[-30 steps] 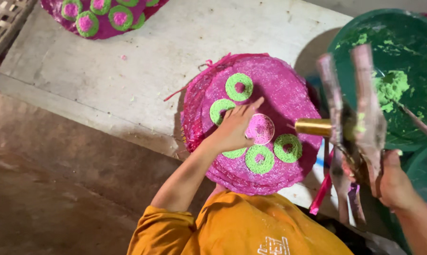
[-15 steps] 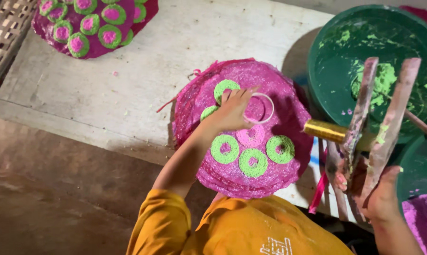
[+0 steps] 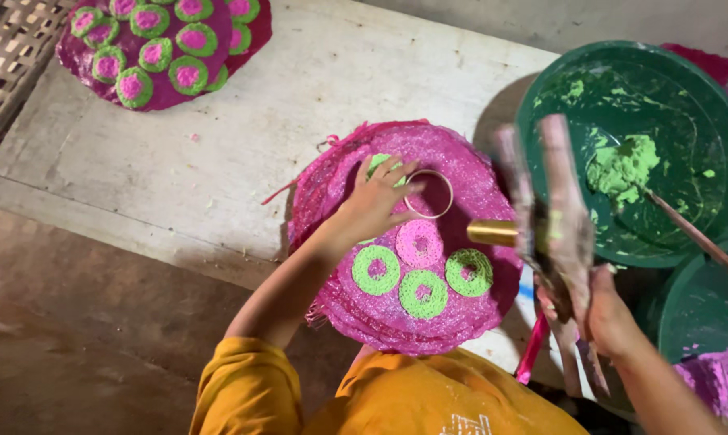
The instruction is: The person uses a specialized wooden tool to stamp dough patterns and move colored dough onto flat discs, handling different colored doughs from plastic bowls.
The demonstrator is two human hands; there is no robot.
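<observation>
My left hand (image 3: 373, 203) rests on a round pink woven mat (image 3: 356, 318), its fingertips holding a thin metal ring (image 3: 428, 194) flat on the mat's upper part. Below the ring lie a pink noodle disc (image 3: 418, 242) and three green discs with pink centres (image 3: 423, 294). Part of another green disc shows under my fingers. My right hand (image 3: 607, 316) grips a two-handled press (image 3: 553, 205) with a brass cylinder (image 3: 493, 234), held over the mat's right edge. The press is blurred.
A green basin (image 3: 686, 89) with green dough (image 3: 622, 165) and a stick (image 3: 690, 232) stands at the right. Below it sits a second basin (image 3: 702, 310) with pink dough (image 3: 718, 385). Another mat (image 3: 86, 68) with several discs lies on the wooden table (image 3: 219, 153) at the far left, beside a woven basket (image 3: 9, 48).
My left hand lifted the ring off the pink disc and moved it up the mat. The press in my right hand swung left and lower.
</observation>
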